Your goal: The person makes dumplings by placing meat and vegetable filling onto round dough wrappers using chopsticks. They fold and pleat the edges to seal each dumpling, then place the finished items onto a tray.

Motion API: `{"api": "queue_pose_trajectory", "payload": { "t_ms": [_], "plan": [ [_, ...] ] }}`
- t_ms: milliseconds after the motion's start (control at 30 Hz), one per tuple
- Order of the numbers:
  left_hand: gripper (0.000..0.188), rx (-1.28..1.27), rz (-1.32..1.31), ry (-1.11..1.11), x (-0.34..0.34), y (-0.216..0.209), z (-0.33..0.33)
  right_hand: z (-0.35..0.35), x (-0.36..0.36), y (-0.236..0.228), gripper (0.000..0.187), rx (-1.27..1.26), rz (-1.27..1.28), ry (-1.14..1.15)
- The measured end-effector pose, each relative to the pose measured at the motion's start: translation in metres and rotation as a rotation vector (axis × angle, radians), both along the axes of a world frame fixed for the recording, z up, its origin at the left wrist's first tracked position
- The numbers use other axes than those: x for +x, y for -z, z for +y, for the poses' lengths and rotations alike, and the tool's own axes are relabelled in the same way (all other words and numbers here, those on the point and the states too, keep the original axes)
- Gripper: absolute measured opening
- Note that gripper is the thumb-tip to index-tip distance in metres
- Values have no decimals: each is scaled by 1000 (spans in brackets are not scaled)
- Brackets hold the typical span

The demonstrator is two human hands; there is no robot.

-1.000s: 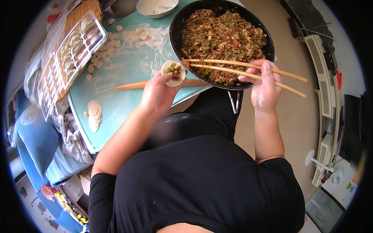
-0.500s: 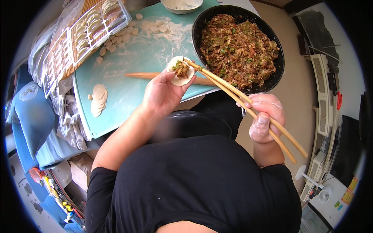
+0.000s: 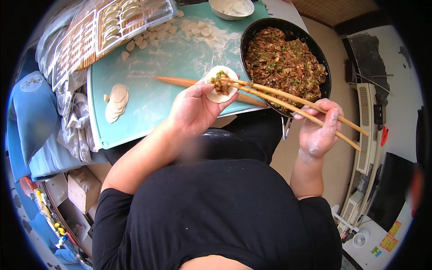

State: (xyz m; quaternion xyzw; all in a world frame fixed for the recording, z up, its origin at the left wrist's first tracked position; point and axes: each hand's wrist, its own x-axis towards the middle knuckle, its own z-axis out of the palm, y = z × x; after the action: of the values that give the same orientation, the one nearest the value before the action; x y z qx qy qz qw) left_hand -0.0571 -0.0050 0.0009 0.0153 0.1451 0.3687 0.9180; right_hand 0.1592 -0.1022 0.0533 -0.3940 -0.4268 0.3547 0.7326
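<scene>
Wooden chopsticks (image 3: 288, 106), gripped by your right hand (image 3: 320, 130), seemingly settle filling (image 3: 219, 87); left of the pan (image 3: 244, 50), your left hand (image 3: 194, 110) holds the wrapper (image 3: 220, 98). Keep it level.

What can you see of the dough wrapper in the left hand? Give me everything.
The dough wrapper is a pale, thin, roundish sheet, apparently soft and floury. It lies open and unfolded, its filled face up, in the grip of the left hand, with the thumb at its left edge. Brown filling with green bits sits near its middle, leaving a bare border. The chopsticks reach the filling from the right. The wrapper's underside is hidden.
</scene>
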Motion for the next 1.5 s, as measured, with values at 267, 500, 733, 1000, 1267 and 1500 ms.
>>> {"api": "queue_pose_trajectory", "payload": {
  "t_ms": [267,500,733,1000,1267,1500],
  "plan": [
    [41,107,35,22,-4,-5,-3,11,10,10,25,-192,129,18],
    [43,139,37,21,-5,-8,-4,15,2,9,26,-195,95,45],
    [49,115,-77,0,-9,-6,-4,13,7,-1,26,-157,228,33],
    [47,89,-80,22,-8,-12,-5,19,14,15,26,-196,299,29],
    [50,88,-78,55,-9,-14,-5,17,9,7,26,-197,170,-3],
    [55,125,-52,77,-9,-14,-6,20,11,4,26,-184,241,17]
  ]
}}
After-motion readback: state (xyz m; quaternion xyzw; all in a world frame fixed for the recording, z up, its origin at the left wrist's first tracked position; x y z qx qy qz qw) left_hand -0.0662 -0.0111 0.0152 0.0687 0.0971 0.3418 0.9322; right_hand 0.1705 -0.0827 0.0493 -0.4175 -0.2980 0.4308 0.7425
